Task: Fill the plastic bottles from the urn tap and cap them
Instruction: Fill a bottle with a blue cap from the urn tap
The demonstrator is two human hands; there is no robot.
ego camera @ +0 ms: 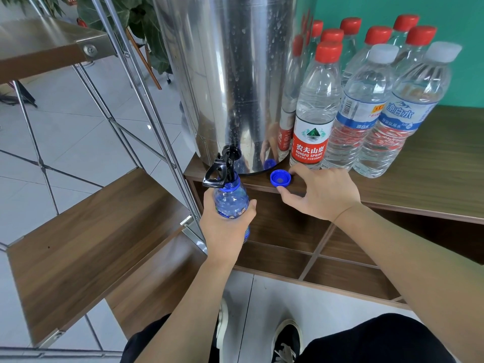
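Glare and water drops cover the steel urn (235, 74), whose top is cut off by the frame; its curved wall mirrors the bottles and a blue cap, so the reflections are hard to tell from real things. The left hand (225, 226) is wrapped tight round a clear blue bottle (231, 200), hiding its lower half; the open neck sits right under the black tap (225, 163), whose lever juts to the near left. How full the bottle is cannot be told. The right hand (322, 189) rests on the worktop (432, 166) edge, fingers spread and loose, holding nothing, thumb and forefinger just beside a ribbed blue cap (280, 177) that lies open side up near the urn's base. Right of the urn stand capped bottles (366, 100), red-capped ones behind, two white-capped ones in front, crowding the wood-grain top up to the teal wall. Below the worktop are open cubbies; to the left, wooden shelves (91, 239) on thin metal rods leave tiled floor between.
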